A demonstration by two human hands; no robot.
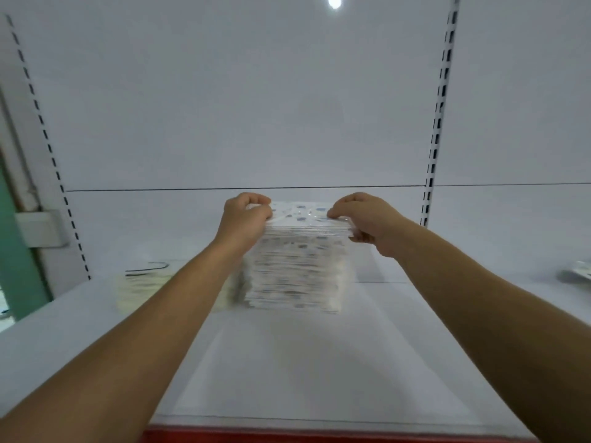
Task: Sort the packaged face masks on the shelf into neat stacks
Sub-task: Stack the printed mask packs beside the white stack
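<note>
A tall stack of packaged face masks (297, 276), white with blue-grey spots in clear wrap, stands in the middle of the white shelf (287, 362). My left hand (244, 219) grips the left edge of the top bundle of packs (303, 223), thumb on top. At the right edge of the same bundle, my right hand (367, 219) pinches it with curled fingers. The bundle sits at the very top of the stack; whether it is lifted off I cannot tell. A lower, cream-coloured stack of masks (140, 289) lies to the left, partly hidden by my left forearm.
The shelf's white back panel (256, 123) rises behind the stack, with slotted uprights at left (48, 148) and right (438, 123). A few loose packs (579, 273) lie at the far right edge. A red strip (287, 436) marks the shelf's front edge.
</note>
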